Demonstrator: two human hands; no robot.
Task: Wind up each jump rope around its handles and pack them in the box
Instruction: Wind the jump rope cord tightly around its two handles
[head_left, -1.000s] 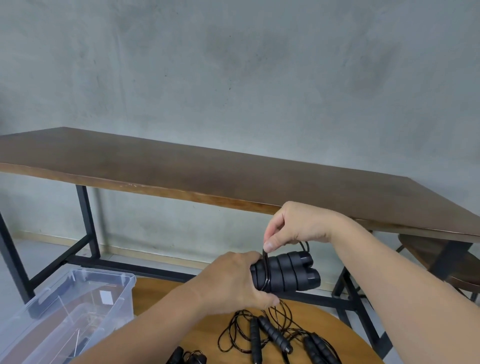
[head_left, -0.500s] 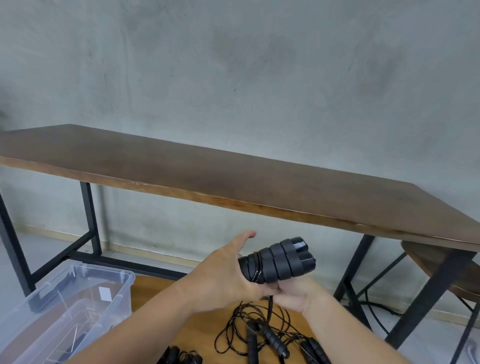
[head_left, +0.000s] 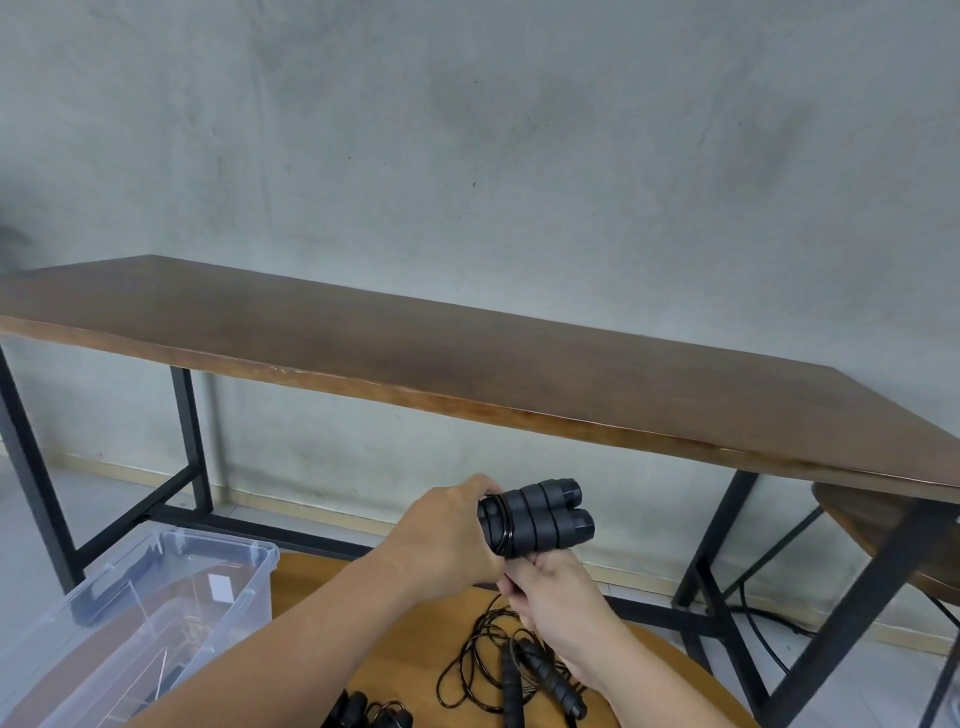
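Two black ridged jump rope handles (head_left: 545, 514) lie side by side in the air, thin black cord wound around their left end. My left hand (head_left: 441, 540) grips that left end. Just under the handles, my right hand (head_left: 556, 597) pinches the cord with curled fingers. A loose jump rope (head_left: 519, 670) lies tangled on the round wooden table (head_left: 415, 639) below. Another wound rope bundle (head_left: 369, 712) shows at the bottom edge. The clear plastic box (head_left: 171, 587) stands at the lower left.
A long dark wooden table (head_left: 467, 364) on black metal legs runs across the view against a grey concrete wall. A round stool (head_left: 893, 535) sits under its right end. A black cable runs along the floor at the right.
My right hand came down from above the handles to beneath them, carrying the cord around. The left hand's thumb closed back onto the bundle. The handles stayed in the left hand.
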